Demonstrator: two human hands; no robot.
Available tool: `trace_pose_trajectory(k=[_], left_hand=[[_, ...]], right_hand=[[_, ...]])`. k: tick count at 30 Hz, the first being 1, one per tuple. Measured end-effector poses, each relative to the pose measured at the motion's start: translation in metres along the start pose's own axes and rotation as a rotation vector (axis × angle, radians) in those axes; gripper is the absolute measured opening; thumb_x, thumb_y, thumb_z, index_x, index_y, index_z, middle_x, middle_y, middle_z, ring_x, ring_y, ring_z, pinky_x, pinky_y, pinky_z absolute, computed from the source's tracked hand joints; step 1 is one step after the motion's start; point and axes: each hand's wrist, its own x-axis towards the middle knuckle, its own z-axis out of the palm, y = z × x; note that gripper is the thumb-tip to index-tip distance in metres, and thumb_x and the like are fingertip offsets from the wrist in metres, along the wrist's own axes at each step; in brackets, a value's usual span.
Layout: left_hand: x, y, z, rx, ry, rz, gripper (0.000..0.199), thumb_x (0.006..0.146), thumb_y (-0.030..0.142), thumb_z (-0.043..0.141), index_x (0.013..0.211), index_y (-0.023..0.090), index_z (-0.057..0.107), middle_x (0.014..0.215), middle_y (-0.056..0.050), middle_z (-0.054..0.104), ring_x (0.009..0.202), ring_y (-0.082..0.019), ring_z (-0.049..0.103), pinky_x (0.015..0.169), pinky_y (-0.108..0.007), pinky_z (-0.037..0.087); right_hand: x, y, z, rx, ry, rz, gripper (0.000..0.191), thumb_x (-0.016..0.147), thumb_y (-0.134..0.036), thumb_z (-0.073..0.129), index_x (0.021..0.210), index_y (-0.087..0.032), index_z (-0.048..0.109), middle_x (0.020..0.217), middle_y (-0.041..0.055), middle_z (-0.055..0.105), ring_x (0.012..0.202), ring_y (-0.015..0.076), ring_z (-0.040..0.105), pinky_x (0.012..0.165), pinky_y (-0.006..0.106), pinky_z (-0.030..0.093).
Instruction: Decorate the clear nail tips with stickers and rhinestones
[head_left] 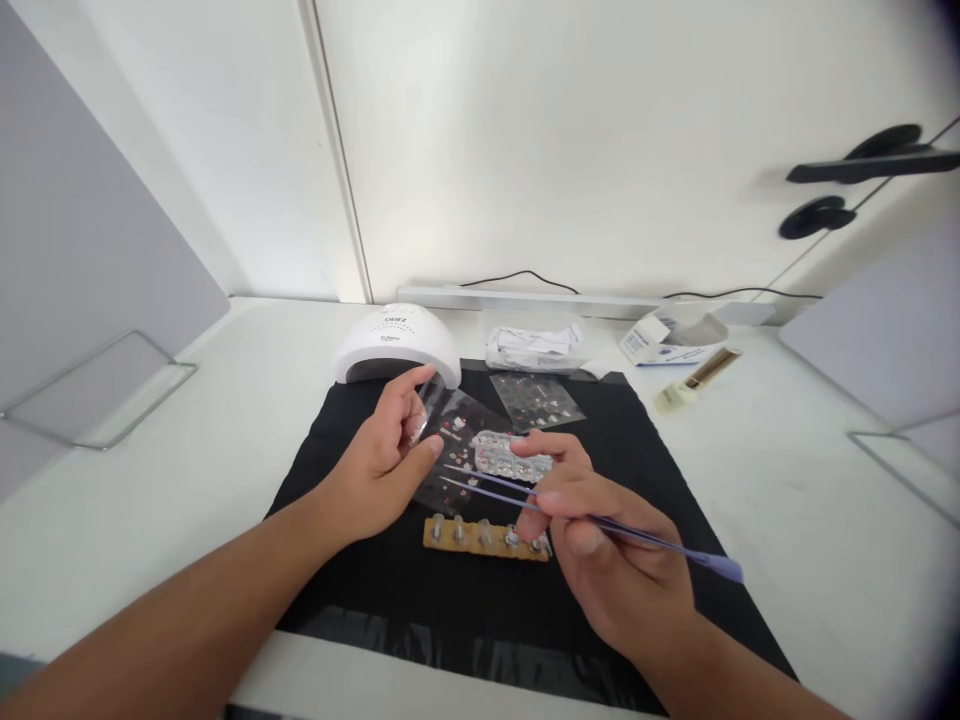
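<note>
My left hand (382,460) pinches the left edge of a clear sticker sheet (459,430) with small red and white designs, tilted above the black mat (360,590). In my right hand (607,530) are purple tweezers (645,534), their two tips apart and close to the sheet's lower right part. Behind the right fingers lies a clear compartment case (499,455) with small pieces inside. Below the sheet is a tan strip (472,537) bearing several nail tips, its right end near my right fingers.
A white dome lamp (397,335) stands at the mat's back left. Another sticker sheet (536,398) lies at the back, before a white packet (534,347). Back right are an open box (671,338) and a bottle with a gold cap (679,396).
</note>
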Motion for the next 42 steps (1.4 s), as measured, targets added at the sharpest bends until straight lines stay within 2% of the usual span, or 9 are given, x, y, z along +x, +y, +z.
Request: trace_pose_trajectory(k=[8, 12, 15, 19, 21, 28, 32, 35, 42], left_hand=[[-0.01, 0.008, 0.018, -0.352, 0.076, 0.044, 0.05, 0.097, 0.023, 0.049, 0.141, 0.038, 0.029, 0.086, 0.002, 0.039, 0.069, -0.01, 0.043, 0.062, -0.021, 0.043], [-0.013, 0.008, 0.022, -0.363, 0.09, 0.122, 0.045, 0.097, 0.018, 0.049, 0.135, 0.037, 0.035, 0.089, 0.001, 0.042, 0.073, -0.01, 0.045, 0.066, -0.021, 0.044], [-0.015, 0.008, 0.02, -0.347, 0.062, 0.109, 0.042, 0.095, 0.018, 0.053, 0.131, 0.035, 0.04, 0.086, 0.002, 0.043, 0.072, -0.009, 0.046, 0.066, -0.021, 0.044], [-0.015, 0.011, 0.014, -0.228, -0.044, -0.029, 0.036, 0.089, 0.018, 0.064, 0.122, 0.027, 0.054, 0.083, 0.002, 0.052, 0.07, -0.009, 0.053, 0.065, -0.02, 0.046], [-0.014, 0.013, 0.011, -0.195, -0.03, -0.054, 0.038, 0.084, 0.018, 0.069, 0.12, 0.026, 0.057, 0.086, 0.0, 0.057, 0.077, -0.01, 0.057, 0.07, -0.021, 0.049], [-0.015, 0.023, 0.016, -0.238, 0.016, -0.049, 0.04, 0.077, 0.013, 0.075, 0.113, 0.028, 0.063, 0.085, 0.002, 0.058, 0.076, -0.01, 0.058, 0.068, -0.019, 0.051], [-0.017, 0.023, 0.017, -0.216, 0.037, 0.054, 0.051, 0.077, 0.008, 0.073, 0.121, 0.031, 0.059, 0.084, 0.002, 0.061, 0.076, -0.01, 0.06, 0.069, -0.02, 0.053], [-0.017, 0.023, 0.016, -0.154, 0.038, 0.087, 0.042, 0.077, 0.009, 0.074, 0.113, 0.028, 0.064, 0.085, 0.001, 0.062, 0.076, -0.011, 0.061, 0.068, -0.02, 0.053], [-0.015, 0.022, 0.014, -0.146, 0.019, 0.032, 0.036, 0.076, 0.015, 0.076, 0.11, 0.02, 0.067, 0.085, -0.002, 0.066, 0.078, -0.012, 0.063, 0.073, -0.023, 0.053]], right_hand=[[0.0, 0.004, 0.007, 0.087, 0.107, 0.014, 0.016, 0.102, -0.029, 0.056, 0.11, -0.026, 0.07, 0.081, 0.0018, 0.069, 0.079, 0.0206, 0.061, 0.107, 0.053, 0.033], [-0.001, 0.002, 0.01, 0.173, 0.164, 0.083, 0.015, 0.101, -0.029, 0.058, 0.109, -0.026, 0.071, 0.078, 0.0042, 0.068, 0.101, 0.0256, 0.058, 0.093, 0.046, 0.045], [-0.001, -0.001, 0.011, 0.181, 0.21, 0.082, 0.015, 0.101, -0.027, 0.058, 0.109, -0.024, 0.071, 0.077, 0.0047, 0.067, 0.095, 0.024, 0.059, 0.088, 0.043, 0.048], [0.0, -0.005, 0.009, 0.147, 0.244, 0.072, 0.015, 0.1, -0.025, 0.058, 0.108, -0.022, 0.071, 0.077, 0.0056, 0.066, 0.089, 0.0241, 0.059, 0.081, 0.042, 0.048], [0.0, -0.007, 0.008, 0.13, 0.232, 0.057, 0.015, 0.1, -0.025, 0.058, 0.107, -0.021, 0.071, 0.077, 0.0063, 0.066, 0.083, 0.0236, 0.059, 0.078, 0.042, 0.048], [-0.001, -0.009, 0.008, 0.057, 0.173, -0.04, 0.017, 0.1, -0.021, 0.057, 0.11, -0.019, 0.071, 0.079, 0.0077, 0.067, 0.083, 0.026, 0.063, 0.079, 0.046, 0.05], [-0.001, -0.009, 0.01, 0.055, 0.188, -0.025, 0.017, 0.1, -0.021, 0.057, 0.109, -0.02, 0.071, 0.078, 0.0071, 0.067, 0.084, 0.0259, 0.063, 0.081, 0.047, 0.05], [-0.001, -0.011, 0.01, 0.055, 0.193, -0.008, 0.016, 0.1, -0.023, 0.058, 0.107, -0.02, 0.072, 0.077, 0.0064, 0.067, 0.084, 0.0255, 0.062, 0.081, 0.046, 0.05], [-0.001, -0.013, 0.009, 0.049, 0.205, 0.015, 0.016, 0.099, -0.026, 0.058, 0.107, -0.023, 0.072, 0.076, 0.0065, 0.066, 0.086, 0.0265, 0.061, 0.083, 0.046, 0.051]])
